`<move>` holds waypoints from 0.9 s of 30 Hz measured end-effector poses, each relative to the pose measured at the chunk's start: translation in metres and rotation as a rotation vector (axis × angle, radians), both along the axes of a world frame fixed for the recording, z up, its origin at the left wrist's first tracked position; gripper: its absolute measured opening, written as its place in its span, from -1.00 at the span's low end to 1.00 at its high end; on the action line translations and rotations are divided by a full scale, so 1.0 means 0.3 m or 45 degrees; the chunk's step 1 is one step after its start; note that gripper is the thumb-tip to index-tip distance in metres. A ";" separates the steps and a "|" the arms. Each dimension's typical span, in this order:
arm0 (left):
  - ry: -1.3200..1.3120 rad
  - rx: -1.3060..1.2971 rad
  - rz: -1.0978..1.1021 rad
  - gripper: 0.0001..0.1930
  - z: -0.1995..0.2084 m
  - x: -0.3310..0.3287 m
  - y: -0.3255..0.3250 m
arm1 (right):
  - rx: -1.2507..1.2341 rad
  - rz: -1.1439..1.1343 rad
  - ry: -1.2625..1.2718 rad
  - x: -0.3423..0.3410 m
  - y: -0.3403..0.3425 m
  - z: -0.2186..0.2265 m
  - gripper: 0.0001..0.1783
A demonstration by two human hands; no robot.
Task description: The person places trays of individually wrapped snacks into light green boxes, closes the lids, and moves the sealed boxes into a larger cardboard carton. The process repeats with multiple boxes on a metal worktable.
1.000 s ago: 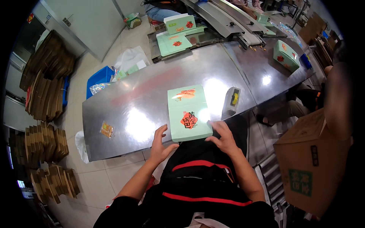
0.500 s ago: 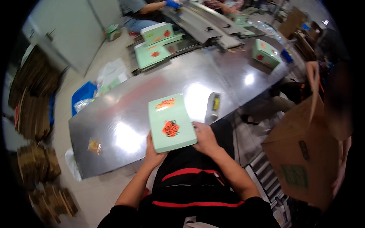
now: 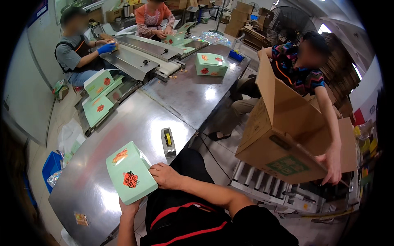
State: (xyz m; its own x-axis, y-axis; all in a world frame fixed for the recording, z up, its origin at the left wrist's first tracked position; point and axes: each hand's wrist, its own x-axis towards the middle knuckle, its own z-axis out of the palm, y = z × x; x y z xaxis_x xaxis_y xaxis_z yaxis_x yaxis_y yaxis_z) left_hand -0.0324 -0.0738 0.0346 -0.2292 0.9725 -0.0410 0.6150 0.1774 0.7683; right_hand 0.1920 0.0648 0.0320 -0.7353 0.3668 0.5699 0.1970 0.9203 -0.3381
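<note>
A pale green carton box with orange-red printing is held between my hands over the near edge of the metal table. My left hand supports its lower near corner, with most of the fingers hidden beneath it. My right hand grips the right side, its fingers curled against the box wall. Just beyond my right hand, a grey tape dispenser with a yellow roll rests on the tabletop. To the left of the box lies a small orange-and-clear packet.
At right, a co-worker handles a large open cardboard box on a roller conveyor. Another green box sits on the metal table. Two people work at a metal chute. A blue bin stands left.
My view has swung to the right, bringing the large cardboard box and the co-workers more fully into sight. The green box stays between my hands, now tilted the other way.
</note>
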 end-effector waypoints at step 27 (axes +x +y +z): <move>0.268 0.092 0.146 -0.36 -0.110 0.040 0.015 | -0.930 -0.367 0.350 0.036 -0.075 0.031 -0.66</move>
